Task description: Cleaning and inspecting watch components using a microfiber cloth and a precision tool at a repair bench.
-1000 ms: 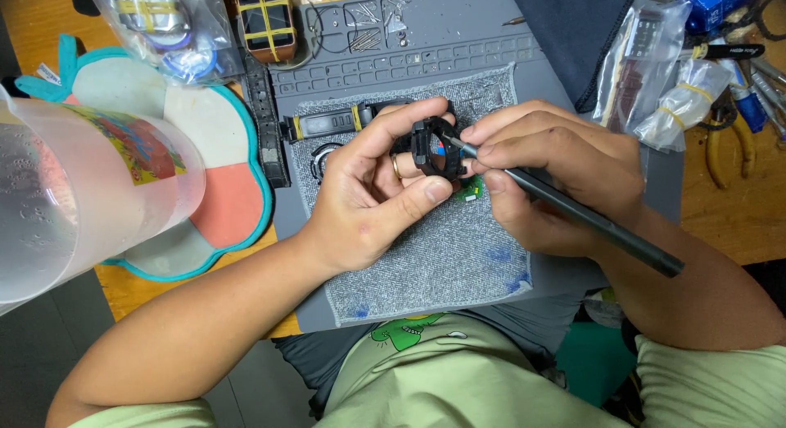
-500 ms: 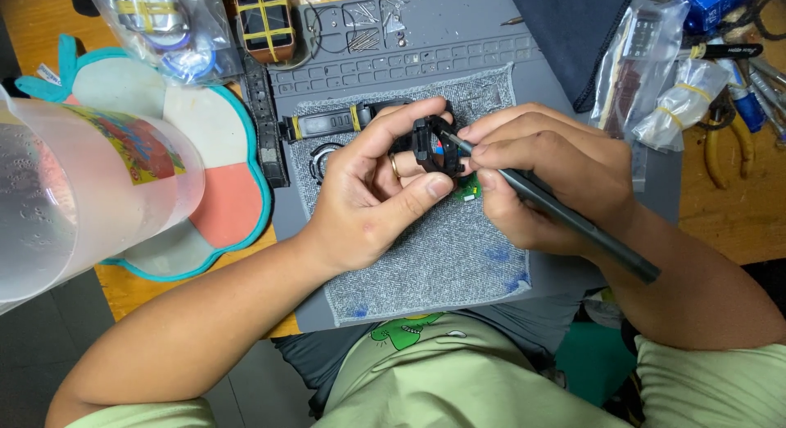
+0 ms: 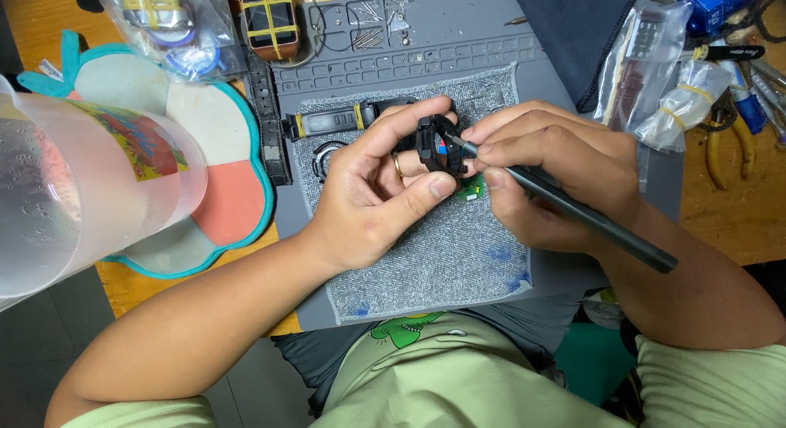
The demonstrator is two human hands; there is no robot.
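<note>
Here, line by line:

Left hand: my left hand (image 3: 372,195) is clenched on the small black watch case (image 3: 434,146), thumb under it, forefinger curled over its top, so it stands on edge between my fingertips.

Right hand: my right hand (image 3: 557,170) pinches a slim black tool (image 3: 573,207) the way I hold a pen; its tip meets the open face of the watch case, just beyond my left forefinger.

Watch case: held off the mat, between both sets of fingertips, with a bit of red and blue showing inside it.

Green part: a small green board (image 3: 470,188) lies on the cloth right under my right thumb, touching or nearly touching it; I cannot tell which.

Cloth: a grey woven pad (image 3: 434,256) sits beneath both hands, on the grey work mat (image 3: 458,47).

Strap: a black watch strap with yellow bands (image 3: 336,121) lies just past my left knuckles, and a round ring-shaped part (image 3: 326,154) is beside the back of that hand.

Beyond my left wrist: a clear plastic jug (image 3: 74,191) stands on a flower-shaped mat with a teal rim (image 3: 221,191).

Beyond my right knuckles: small plastic bags of parts (image 3: 663,76), and pliers with yellow handles (image 3: 733,141) farther out on the wooden bench.
</note>
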